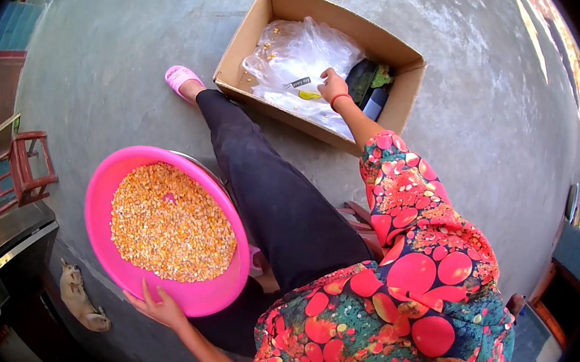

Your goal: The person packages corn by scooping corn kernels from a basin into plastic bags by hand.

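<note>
I have the left hand (162, 310) spread against the pink basin (100, 197) of corn (173, 229), near the cardboard box (331, 12); inside the box, the right hand (333, 86) curls over the plastic bag (310, 49); whether it pinches, I cannot tell

From the cardboard box (402, 94), you have a broad stretch of concrete floor (489, 74) to the right, where a hand could pass. The box's open top lets you reach in from above, past walls standing all round; inside, the crumpled plastic bag (296, 49) fills the left and middle, and dark items (361, 80) crowd the right end. Between the box and the pink basin (100, 232), your black-trousered leg (270, 172) blocks a low path, its pink slipper (181, 76) just beside the box's left corner.
</note>
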### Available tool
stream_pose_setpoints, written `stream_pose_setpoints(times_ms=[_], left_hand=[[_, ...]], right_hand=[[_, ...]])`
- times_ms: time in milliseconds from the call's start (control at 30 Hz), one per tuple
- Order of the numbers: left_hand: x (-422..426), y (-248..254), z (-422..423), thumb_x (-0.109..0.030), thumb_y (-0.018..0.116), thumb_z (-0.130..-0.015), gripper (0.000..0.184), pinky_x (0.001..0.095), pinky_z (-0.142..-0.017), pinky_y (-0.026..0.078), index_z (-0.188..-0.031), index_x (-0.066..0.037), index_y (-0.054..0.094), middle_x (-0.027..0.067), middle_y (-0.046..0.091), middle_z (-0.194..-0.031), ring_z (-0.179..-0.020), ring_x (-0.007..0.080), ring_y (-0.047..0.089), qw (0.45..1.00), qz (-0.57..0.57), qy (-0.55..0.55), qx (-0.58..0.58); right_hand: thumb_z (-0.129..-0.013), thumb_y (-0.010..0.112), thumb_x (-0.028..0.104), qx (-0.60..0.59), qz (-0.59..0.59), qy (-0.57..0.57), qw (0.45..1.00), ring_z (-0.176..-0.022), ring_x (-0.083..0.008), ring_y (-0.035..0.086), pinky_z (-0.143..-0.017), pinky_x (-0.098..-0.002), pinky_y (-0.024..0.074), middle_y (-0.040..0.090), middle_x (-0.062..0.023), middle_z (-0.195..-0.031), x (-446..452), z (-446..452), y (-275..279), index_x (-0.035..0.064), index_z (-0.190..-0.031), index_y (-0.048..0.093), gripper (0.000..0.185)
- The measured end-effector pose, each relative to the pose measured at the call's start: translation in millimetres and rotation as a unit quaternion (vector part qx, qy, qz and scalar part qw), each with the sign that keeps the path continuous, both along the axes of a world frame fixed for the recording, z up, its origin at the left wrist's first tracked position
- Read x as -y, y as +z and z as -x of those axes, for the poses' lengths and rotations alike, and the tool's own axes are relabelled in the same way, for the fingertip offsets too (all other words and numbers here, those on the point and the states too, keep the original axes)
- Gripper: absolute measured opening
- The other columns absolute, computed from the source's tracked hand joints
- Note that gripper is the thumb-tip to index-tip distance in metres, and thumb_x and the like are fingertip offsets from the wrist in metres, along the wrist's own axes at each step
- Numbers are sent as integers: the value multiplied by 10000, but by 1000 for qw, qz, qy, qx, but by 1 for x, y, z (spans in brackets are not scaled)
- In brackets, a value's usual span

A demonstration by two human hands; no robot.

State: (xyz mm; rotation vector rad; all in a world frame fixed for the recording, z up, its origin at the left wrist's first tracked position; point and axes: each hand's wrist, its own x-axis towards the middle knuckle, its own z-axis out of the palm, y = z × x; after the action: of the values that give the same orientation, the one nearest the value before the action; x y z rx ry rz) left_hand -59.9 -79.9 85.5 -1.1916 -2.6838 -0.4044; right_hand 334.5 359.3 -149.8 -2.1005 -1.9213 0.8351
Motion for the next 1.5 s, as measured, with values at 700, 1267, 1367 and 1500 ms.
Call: stream_pose_setpoints(times_ms=[700, 1267, 1367, 1500], left_hand=[[-9, -40, 12, 54, 531, -694, 372, 382, -1012, 259, -1047, -43, 599, 190, 223, -1384, -1280, 338, 227, 990, -111, 0, 83], [-104, 31, -58, -162, 673, -726, 755, 419, -958, 314, -1337, -68, 239, 134, 274, -1360, -1233, 286, 305, 820, -406, -117, 387], [-115, 66, -80, -146, 719, -678, 907, 418, -953, 327, -1369, -89, 133, 132, 203, -1389, -1265, 296, 241, 772, -446, -229, 391], [-99, 69, -79, -78, 669, -734, 606, 299, -879, 393, -1256, -40, 365, 128, 393, -1265, -1111, 200, 434, 849, -445, -181, 219]], right_hand=[[-747, 662, 111, -421, 139, -74, 893, -525, -57, 524, -431, -185, 410, 545, 20, -669, -58, 11, 98, 94, -811, 530, 148], [-693, 581, 34, -294, -312, 516, 742, -758, -280, 600, -636, -336, 489, 591, -107, -893, 98, 136, 272, 113, -944, 618, 266], [-691, 547, 11, -275, -311, 605, 679, -775, -278, 588, -662, -341, 494, 570, -90, -924, 149, 168, 270, 100, -922, 594, 251], [-657, 532, -21, -200, -255, 669, 669, -812, -278, 570, -699, -337, 485, 542, -116, -923, 177, 197, 242, 24, -871, 553, 219]])
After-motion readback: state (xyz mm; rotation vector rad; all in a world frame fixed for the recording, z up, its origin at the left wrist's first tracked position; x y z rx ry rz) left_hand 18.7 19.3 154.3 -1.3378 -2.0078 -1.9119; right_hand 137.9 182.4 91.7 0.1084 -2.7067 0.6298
